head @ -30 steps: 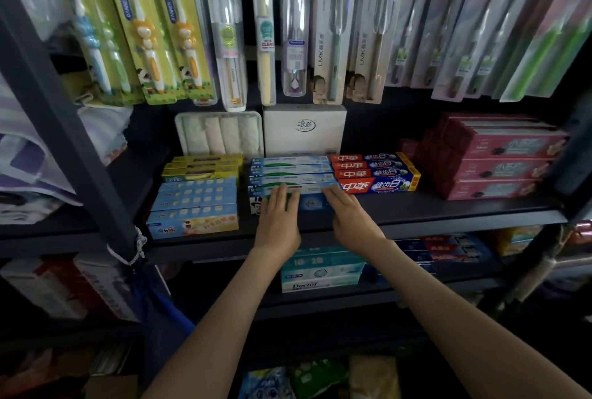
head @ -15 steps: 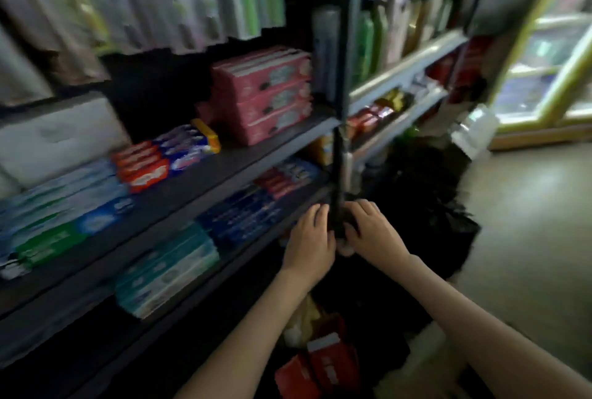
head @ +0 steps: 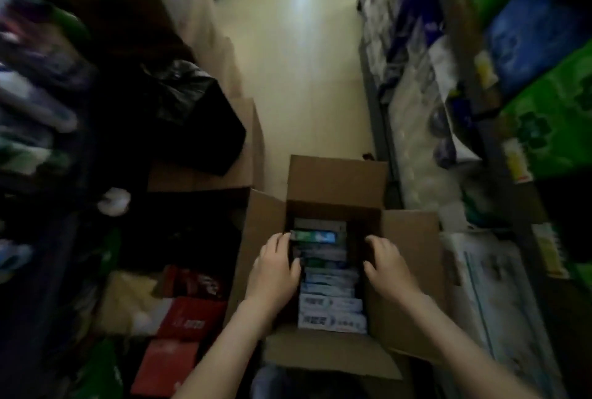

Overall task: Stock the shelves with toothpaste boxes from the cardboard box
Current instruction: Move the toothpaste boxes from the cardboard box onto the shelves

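Observation:
An open cardboard box [head: 336, 180] stands on the floor below me, flaps spread. Inside lies a row of several toothpaste boxes [head: 331, 305], white and blue ones near me and a green-and-blue toothpaste box [head: 315, 236] further back. My left hand [head: 277, 267] reaches into the left side, its fingertips touching the left ends of the boxes near the green one. My right hand [head: 384, 262] hovers over the right side of the row with fingers loosely bent and nothing in it. The picture is dim and blurred.
A second carton with a black bag [head: 192, 110] stands to the left, with red packs [head: 189, 315] beside it. Shelving with green and blue packages [head: 551, 116] lines the right. The pale aisle floor [head: 304, 62] runs ahead.
My view swung from the toothpaste shelf down to the carton on the floor. Both hands left the shelf and moved into the box.

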